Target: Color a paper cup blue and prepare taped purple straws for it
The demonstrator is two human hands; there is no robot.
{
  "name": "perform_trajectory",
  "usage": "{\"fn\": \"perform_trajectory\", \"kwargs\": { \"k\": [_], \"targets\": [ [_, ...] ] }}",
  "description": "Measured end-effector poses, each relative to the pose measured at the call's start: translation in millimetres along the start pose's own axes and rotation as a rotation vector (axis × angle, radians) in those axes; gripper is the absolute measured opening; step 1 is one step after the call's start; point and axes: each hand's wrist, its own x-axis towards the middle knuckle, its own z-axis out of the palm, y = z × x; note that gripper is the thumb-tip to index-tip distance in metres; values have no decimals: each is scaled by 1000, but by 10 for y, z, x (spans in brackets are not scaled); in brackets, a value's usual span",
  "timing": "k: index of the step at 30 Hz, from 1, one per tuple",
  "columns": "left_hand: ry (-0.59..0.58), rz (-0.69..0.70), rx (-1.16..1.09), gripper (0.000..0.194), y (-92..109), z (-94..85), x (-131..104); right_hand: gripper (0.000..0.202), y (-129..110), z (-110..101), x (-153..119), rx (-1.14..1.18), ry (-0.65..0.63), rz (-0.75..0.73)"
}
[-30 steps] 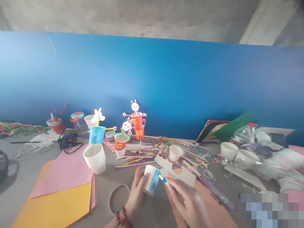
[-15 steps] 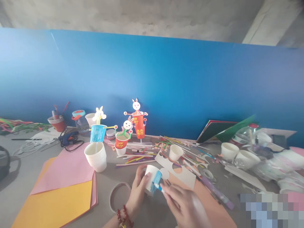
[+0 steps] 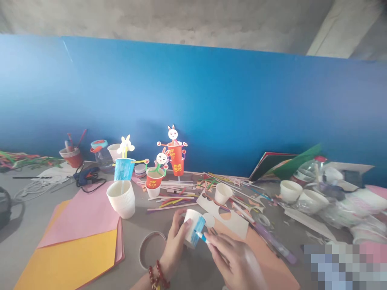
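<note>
Presently, a white paper cup [image 3: 189,225] is held slightly tilted above the table [image 3: 169,220], its upper end leaned towards one o'clock; it is gripped by the left hand [image 3: 177,238], the fingers being curled around its nine o'clock side and the thumb pressed on its wall; red bead bracelets [image 3: 158,275] are worn on that wrist. A white-and-blue marker [image 3: 202,237] is pinched by the right hand [image 3: 231,251], and its tip is brought to the blue-coloured patch on the cup's wall, though whether it is touching cannot be told. With the held cup taken as the clock's centre, a ring-shaped roll [image 3: 140,255] is seen at eight, near the left wrist; sheets of pink paper [image 3: 81,217] are laid at nine; a stack of white cups [image 3: 121,203] is placed between nine and ten, and above it a blue-coloured cup [image 3: 123,171] is borne on a stick; a red cup figure [image 3: 154,183] with green arms is set near eleven; another white cup [image 3: 223,194] is stood between one and two; white card [image 3: 240,221] with round cut-outs is spread beyond two; an orange sheet [image 3: 266,257] is laid at four, partly covered by the right hand.
</note>
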Motion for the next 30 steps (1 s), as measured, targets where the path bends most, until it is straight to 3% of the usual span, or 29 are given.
{"fn": "perform_trajectory", "kwargs": {
  "k": [4,9,14,20,25,30],
  "targets": [
    [6,26,0,43,8,3,-8,28,10,12,-13,-49,-114,-118],
    [7,33,-26,46,-14,2,2,31,18,-29,28,30,3,46],
    [-9,34,-4,42,-10,-2,15,26,-9,-11,3,-38,-131,-56],
    [-30,13,-8,47,-9,11,-5,30,-18,-62,46,-1,-16,67],
    [-4,51,-15,43,13,18,-15,26,-59,-61,38,-44,-176,-70],
    [-8,47,-24,45,6,17,-10,30,-20,-135,123,-26,-74,65]
  ]
}}
